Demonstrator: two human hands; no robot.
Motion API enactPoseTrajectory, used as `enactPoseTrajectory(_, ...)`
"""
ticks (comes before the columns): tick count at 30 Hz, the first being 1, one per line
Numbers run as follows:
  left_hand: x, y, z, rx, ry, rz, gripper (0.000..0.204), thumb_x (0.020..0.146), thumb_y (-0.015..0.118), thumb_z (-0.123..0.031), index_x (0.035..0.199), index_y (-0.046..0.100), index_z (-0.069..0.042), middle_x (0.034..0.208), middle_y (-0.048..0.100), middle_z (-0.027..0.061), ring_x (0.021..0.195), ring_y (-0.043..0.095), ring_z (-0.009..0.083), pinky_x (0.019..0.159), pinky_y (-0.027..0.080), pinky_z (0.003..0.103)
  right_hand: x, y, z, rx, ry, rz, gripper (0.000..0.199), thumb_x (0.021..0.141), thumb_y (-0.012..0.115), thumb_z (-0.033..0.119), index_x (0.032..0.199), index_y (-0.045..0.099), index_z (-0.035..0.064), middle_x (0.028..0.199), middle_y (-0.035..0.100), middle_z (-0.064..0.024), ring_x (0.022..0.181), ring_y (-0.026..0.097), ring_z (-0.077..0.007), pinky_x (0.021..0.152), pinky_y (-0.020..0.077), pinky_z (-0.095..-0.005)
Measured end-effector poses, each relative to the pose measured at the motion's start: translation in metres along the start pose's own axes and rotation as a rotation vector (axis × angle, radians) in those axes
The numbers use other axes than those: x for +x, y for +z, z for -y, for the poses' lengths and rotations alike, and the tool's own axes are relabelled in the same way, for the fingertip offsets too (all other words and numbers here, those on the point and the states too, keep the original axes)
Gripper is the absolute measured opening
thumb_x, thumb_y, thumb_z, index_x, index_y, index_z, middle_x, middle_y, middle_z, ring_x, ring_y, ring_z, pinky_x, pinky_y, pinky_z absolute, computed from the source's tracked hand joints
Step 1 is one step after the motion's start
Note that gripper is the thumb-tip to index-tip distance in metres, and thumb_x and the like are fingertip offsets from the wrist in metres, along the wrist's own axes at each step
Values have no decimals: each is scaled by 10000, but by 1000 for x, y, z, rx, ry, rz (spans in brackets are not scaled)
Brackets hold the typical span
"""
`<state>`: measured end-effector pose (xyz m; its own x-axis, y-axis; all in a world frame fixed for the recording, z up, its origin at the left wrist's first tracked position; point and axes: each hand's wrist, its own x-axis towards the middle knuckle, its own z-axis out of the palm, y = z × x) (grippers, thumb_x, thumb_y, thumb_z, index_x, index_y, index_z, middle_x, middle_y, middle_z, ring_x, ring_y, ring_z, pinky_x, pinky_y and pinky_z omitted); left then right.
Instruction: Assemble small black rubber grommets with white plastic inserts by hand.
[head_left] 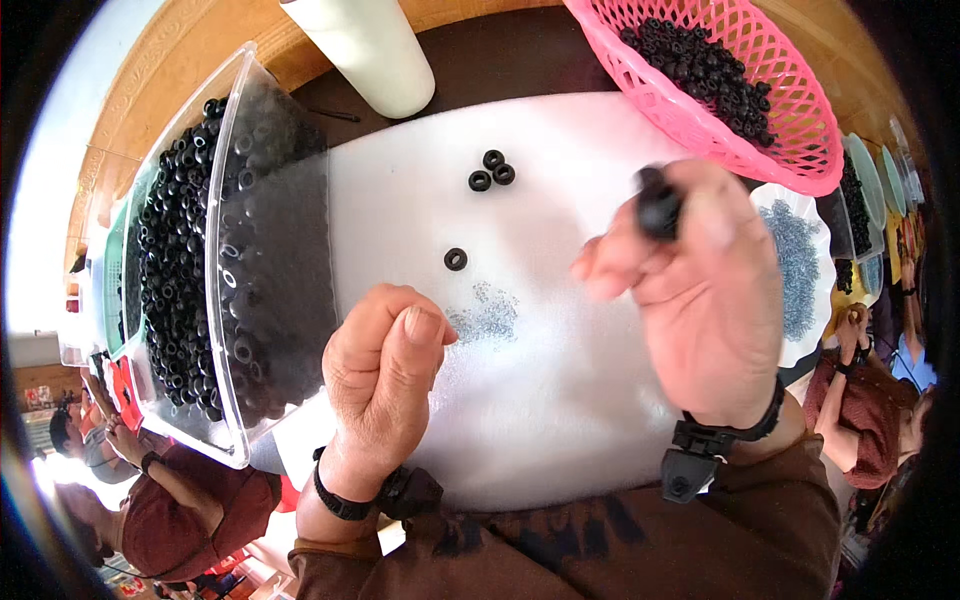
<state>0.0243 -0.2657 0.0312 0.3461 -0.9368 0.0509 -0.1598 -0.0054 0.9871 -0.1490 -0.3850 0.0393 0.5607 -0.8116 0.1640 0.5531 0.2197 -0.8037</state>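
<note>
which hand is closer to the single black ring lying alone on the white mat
Left. The left hand is curled just below the lone black ring. The right hand is farther off to the ring's right, pinching a black piece.

Setting: small-parts assembly workshop, manual bench work. Evidence: clear plastic bin [215, 270] heaped with black rubber rings; pink mesh basket [745, 90] of the same rings; white foam work mat [520, 400] over a wooden table [180, 50]; co-workers in matching brown shirts [860, 410] at neighbouring places (seen at both edges).
</note>
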Motion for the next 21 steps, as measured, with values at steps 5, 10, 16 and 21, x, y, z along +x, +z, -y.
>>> enactPoseTrajectory(5, -12, -15, 1, 174, 61, -53, 294, 951, 466, -233, 758, 536, -23, 667, 550, 9, 539, 415, 44, 504, 347, 202, 19, -51, 64, 283, -195, 224, 331, 977, 344, 160, 1193, 426, -77, 1179, 551, -211, 1096, 551, -230, 1030, 373, -407)
enactPoseTrajectory(10, -33, -29, 6, 128, -109, -181, 207, 918, 527, -189, 815, 531, -10, 637, 499, 0, 539, 430, 57, 505, 351, 208, 27, -63, 74, 465, -101, -54, 485, 970, 305, 108, 1356, 131, -128, 1422, 217, -278, 1340, 243, -306, 1142, 172, -429)
enactPoseTrajectory(16, -50, -21, 3, 429, -106, -147, 51, 821, 590, -42, 795, 558, -12, 657, 538, 42, 589, 498, 104, 560, 399, 230, 29, -61, 65, 271, -282, -96, 501, 964, 293, 104, 1373, 100, -109, 1423, 207, -283, 1363, 171, -315, 1149, 133, -433)
enactPoseTrajectory(21, -53, -15, -3, 575, -68, -103, 48, 772, 599, 7, 766, 559, -19, 654, 551, 60, 569, 520, 126, 548, 419, 247, 25, -49, 57, 138, -464, -436, 357, 934, 421, 219, 1168, 401, -51, 1090, 557, -169, 1034, 558, -266, 942, 442, -391)
